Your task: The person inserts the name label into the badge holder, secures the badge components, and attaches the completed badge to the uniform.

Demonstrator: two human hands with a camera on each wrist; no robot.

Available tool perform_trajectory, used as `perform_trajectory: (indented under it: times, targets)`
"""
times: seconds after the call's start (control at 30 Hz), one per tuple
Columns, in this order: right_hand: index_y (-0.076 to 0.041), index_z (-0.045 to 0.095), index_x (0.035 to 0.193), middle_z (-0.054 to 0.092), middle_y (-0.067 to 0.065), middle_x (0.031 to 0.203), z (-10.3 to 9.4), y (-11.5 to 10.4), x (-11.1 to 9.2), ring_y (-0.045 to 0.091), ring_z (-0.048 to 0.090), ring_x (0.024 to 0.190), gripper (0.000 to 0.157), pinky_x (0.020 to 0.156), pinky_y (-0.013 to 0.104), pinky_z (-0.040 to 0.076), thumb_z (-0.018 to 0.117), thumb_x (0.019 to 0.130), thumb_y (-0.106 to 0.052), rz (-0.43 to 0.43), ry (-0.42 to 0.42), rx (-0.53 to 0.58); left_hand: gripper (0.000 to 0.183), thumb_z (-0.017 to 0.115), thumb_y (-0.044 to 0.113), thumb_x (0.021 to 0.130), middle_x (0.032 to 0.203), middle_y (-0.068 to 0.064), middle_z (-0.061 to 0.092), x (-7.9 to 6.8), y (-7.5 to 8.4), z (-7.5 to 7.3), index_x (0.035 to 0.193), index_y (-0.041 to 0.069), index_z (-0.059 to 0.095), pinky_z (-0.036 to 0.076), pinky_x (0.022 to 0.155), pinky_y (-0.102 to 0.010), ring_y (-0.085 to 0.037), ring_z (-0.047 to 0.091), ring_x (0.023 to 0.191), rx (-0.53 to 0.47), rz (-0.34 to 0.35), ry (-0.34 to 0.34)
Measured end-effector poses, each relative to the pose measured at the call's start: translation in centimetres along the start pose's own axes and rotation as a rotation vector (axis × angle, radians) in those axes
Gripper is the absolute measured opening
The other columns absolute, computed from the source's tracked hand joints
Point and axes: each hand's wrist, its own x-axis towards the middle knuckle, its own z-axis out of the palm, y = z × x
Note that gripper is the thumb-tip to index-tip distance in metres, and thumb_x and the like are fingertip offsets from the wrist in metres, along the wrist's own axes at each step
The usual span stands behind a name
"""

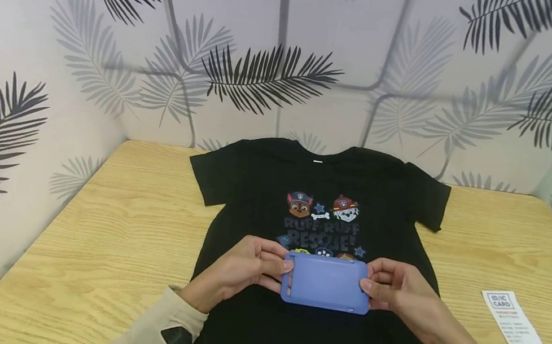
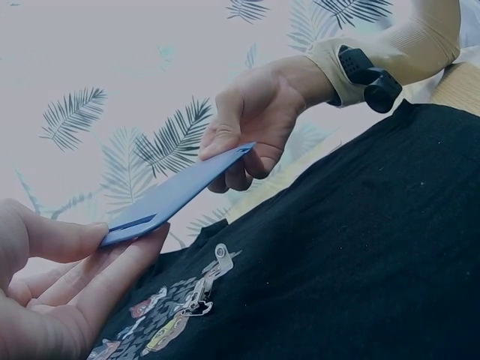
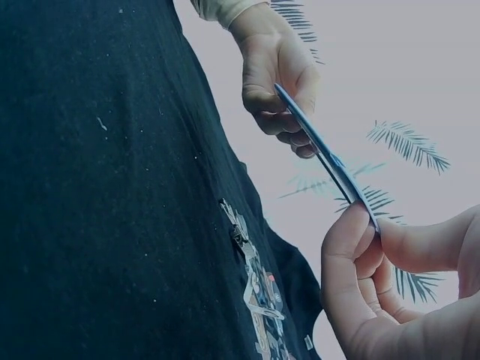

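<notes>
Both hands hold a blue plastic card holder [image 1: 327, 283] level above a black T-shirt [image 1: 251, 209]. My left hand [image 1: 257, 266] pinches its left end, thumb on top and fingers underneath, beside a long slot. The opposite end is pinched by my right hand [image 1: 397, 293], also thumb over fingers. In the left wrist view the holder [image 2: 176, 187] appears nearly edge-on, a slim tilted plate between the hands. Under it, a badge clip [image 2: 201, 289] with a clear strap and metal jaw lies on the shirt's print; the holder hides it in the head view.
A white paper card printed "ID/IC CARD" [image 1: 514, 321] lies on the wooden table [image 1: 122, 222], right of the shirt. Behind the table hangs a pale cloth backdrop [image 1: 321, 41] with leaf patterns. The shirt lies spread, collar toward the backdrop.
</notes>
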Motion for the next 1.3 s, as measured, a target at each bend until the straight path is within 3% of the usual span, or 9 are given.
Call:
perform_trajectory:
  times: [0.67,0.9,1.3]
  targets:
    - [-0.001,0.055,0.096,0.062,0.002,0.082,-0.16,0.10,0.00,0.013,0.061,0.072,0.010,0.070,0.032,0.058,0.060,0.095,-0.009,-0.012,-0.009,0.007,0.024,0.060,-0.004,0.091,0.088,-0.012,0.072,0.06,-0.07,0.01,0.110,-0.017,0.059,0.057,0.075,-0.047,-0.016,0.069,0.076,-0.015,-0.003,0.006]
    - [-0.006,0.056,0.093,0.062,0.001,0.081,-0.24,0.09,-0.04,0.012,0.061,0.071,0.004,0.070,0.033,0.058,0.059,0.095,-0.005,-0.022,-0.014,0.012,0.023,0.060,-0.004,0.091,0.089,-0.013,0.072,0.11,-0.02,-0.09,0.110,-0.017,0.058,0.057,0.075,-0.047,-0.017,0.070,0.076,-0.010,0.001,0.007]
    - [-0.001,0.053,0.095,0.061,0.003,0.082,-0.02,0.05,-0.04,0.014,0.061,0.073,0.013,0.070,0.033,0.058,0.063,0.094,-0.011,-0.019,-0.034,0.006,0.021,0.061,-0.002,0.090,0.085,-0.010,0.072,0.12,-0.04,-0.34,0.107,-0.016,0.059,0.058,0.074,-0.044,-0.017,0.070,0.075,-0.004,-0.001,-0.002]
